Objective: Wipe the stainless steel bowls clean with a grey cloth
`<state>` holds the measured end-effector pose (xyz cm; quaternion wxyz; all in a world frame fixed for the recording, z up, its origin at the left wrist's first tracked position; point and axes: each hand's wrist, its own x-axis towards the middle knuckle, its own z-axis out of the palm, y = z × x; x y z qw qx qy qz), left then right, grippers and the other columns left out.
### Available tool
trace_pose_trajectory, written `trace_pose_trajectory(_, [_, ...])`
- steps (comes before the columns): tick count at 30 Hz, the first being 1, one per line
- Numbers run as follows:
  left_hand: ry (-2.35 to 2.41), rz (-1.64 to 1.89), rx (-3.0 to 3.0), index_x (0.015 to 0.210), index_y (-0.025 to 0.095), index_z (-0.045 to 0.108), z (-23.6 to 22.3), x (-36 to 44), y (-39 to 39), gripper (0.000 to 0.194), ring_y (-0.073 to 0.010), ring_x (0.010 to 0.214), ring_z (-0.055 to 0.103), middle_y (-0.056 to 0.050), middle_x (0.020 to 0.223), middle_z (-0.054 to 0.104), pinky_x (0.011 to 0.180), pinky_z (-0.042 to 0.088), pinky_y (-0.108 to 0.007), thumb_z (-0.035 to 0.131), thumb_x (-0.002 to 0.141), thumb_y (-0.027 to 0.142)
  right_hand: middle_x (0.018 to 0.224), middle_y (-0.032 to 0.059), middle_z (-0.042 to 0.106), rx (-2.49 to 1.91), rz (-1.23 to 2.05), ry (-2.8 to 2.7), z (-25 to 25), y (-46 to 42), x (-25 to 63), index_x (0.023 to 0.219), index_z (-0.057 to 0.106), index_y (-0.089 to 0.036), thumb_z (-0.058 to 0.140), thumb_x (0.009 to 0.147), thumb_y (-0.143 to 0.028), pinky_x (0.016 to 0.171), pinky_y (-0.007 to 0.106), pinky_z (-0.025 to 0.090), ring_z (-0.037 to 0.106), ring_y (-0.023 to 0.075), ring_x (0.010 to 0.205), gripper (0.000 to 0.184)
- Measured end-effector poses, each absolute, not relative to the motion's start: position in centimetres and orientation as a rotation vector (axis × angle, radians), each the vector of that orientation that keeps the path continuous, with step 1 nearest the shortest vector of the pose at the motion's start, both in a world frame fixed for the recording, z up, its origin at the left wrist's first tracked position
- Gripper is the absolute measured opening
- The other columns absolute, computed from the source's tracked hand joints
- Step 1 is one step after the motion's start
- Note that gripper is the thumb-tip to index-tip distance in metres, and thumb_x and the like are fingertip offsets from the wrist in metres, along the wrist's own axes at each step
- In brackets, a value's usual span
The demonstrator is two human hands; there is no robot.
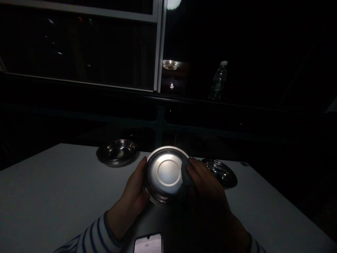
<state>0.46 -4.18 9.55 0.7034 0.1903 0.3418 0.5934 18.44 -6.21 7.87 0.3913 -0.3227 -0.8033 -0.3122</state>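
A round stainless steel plate (168, 172) is held up above the table with its underside facing me. My left hand (135, 189) grips its left rim. On the right side, my right hand (207, 186) presses a dark grey cloth (186, 174) against the metal, its fingers closed over the cloth. A stack of steel plates (117, 153) rests at the back left of the table. Behind my right hand lies another steel plate (221, 173), partly hidden by that hand.
Both hands are over a white table (65, 189) in dim light. A phone (147, 244) lies at the near edge of view. A plastic bottle (219, 82) stands at the dark window, whose white frame (158, 45) rises behind the table.
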Motion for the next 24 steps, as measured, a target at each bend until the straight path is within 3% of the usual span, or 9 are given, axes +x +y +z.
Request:
trace_pose_trajectory(8, [0.739,1.346,0.441,0.085,0.013,0.061,9.4,0.4,-4.1,0.019,-0.021,0.07,0.064,-0.007,0.072,0.069,0.065,0.051,-0.03,0.05,0.08,0.028,0.123,0.019,0.047,-0.808,-0.791,-2.072,7.7,-6.2,18.1,0.118,0.043,-0.007,0.037,0.083,-0.022,0.093,0.045,0.04,0.036,0.0258,0.121,0.039])
trace_pose_trajectory(11, [0.797,1.32,0.408,0.083,0.013,0.062,9.5,0.6,-4.4,0.02,-0.0201,0.063,0.064,-0.007,0.064,0.067,0.055,0.05,-0.027,0.049,0.081,0.029,0.122,0.0147,0.05,-0.77,-0.806,-2.155,7.1,-6.5,16.6,0.115,0.047,-0.011,0.039,0.083,-0.023,0.095,0.046,0.037,0.034,0.0263,0.122,0.035])
trace_pose_trajectory(15, [0.907,1.224,0.407,0.073,0.013,0.061,9.7,1.1,-5.0,0.022,-0.016,0.046,0.059,-0.005,0.052,0.062,0.041,0.045,-0.022,0.052,0.079,0.031,0.116,0.0081,0.055,-0.647,-0.84,-2.254,7.0,-6.6,15.7,0.114,0.05,-0.016,0.038,0.085,-0.023,0.098,0.04,0.037,0.038,0.0205,0.12,0.031])
trace_pose_trajectory(21, [0.997,1.248,0.466,0.07,0.013,0.061,9.7,1.4,-5.0,0.02,-0.0168,0.047,0.06,-0.005,0.055,0.064,0.045,0.049,-0.026,0.056,0.076,0.031,0.128,0.0191,0.043,-0.989,-0.766,-2.232,8.5,-5.8,18.3,0.123,0.04,-0.003,0.034,0.087,-0.027,0.096,0.048,0.036,0.035,0.026,0.123,0.043])
trace_pose_trajectory(24, [0.951,1.232,0.449,0.071,0.013,0.061,9.7,1.2,-4.9,0.022,-0.0157,0.047,0.06,-0.005,0.055,0.064,0.045,0.049,-0.025,0.054,0.077,0.032,0.127,0.0129,0.047,-0.823,-0.8,-2.203,7.3,-6.4,16.5,0.117,0.047,-0.01,0.038,0.086,-0.029,0.095,0.047,0.037,0.031,0.0273,0.125,0.038])
